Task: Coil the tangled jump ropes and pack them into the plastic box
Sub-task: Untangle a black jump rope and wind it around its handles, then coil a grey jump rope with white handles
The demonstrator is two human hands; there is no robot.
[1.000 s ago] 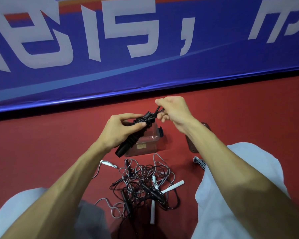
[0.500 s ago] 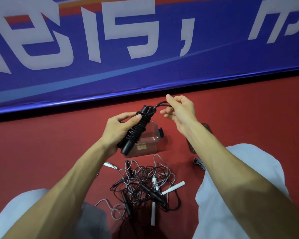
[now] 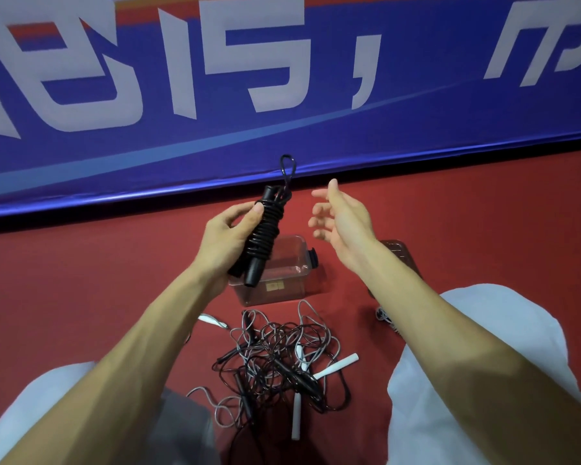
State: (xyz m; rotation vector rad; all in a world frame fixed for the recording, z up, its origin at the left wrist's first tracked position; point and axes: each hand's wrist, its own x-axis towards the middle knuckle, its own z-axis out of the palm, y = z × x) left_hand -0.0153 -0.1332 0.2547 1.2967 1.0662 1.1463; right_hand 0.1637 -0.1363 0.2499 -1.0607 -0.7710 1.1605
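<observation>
My left hand (image 3: 227,238) grips a black jump rope (image 3: 265,229) whose cord is wound tightly round its two handles, with a small loop sticking up at the top. It hangs just above the clear plastic box (image 3: 275,283), which stands open on the red floor. My right hand (image 3: 341,214) is a little to the right of the bundle, fingers spread and holding nothing. A tangle of black and grey jump ropes (image 3: 282,357) with black and white handles lies on the floor between my knees.
A dark transparent lid (image 3: 399,255) lies right of the box, partly behind my right forearm. A coiled white-grey rope end (image 3: 384,317) shows beside my right knee. A blue banner (image 3: 282,95) runs along the wall close behind the box.
My right hand has let go of the cord loop and pulled away to the right, opening. The wound black bundle has turned more upright in my left hand.
</observation>
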